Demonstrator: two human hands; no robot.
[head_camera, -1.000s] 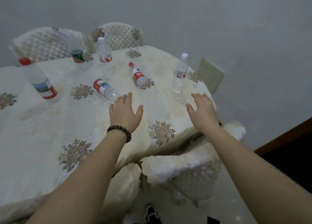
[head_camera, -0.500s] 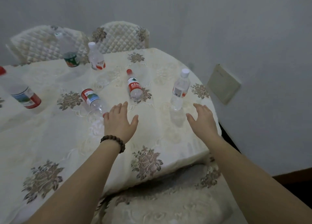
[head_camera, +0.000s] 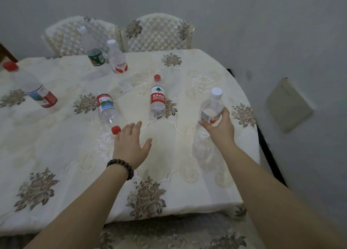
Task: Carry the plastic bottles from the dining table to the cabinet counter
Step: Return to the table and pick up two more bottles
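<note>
Six bottles on the worktop (head_camera: 187, 173); your right hand (head_camera: 220, 128) wraps the white-cap bottle (head_camera: 211, 110) low for a lift, left hand (head_camera: 131, 145) spread, empty, nearing the tipped bottle (head_camera: 108, 110).

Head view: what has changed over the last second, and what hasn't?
The right hand reached forward and took hold of the upright white-capped bottle. The left hand, open, moved toward the lying bottle but is not touching it. The other bottles kept their places on the table.
</note>
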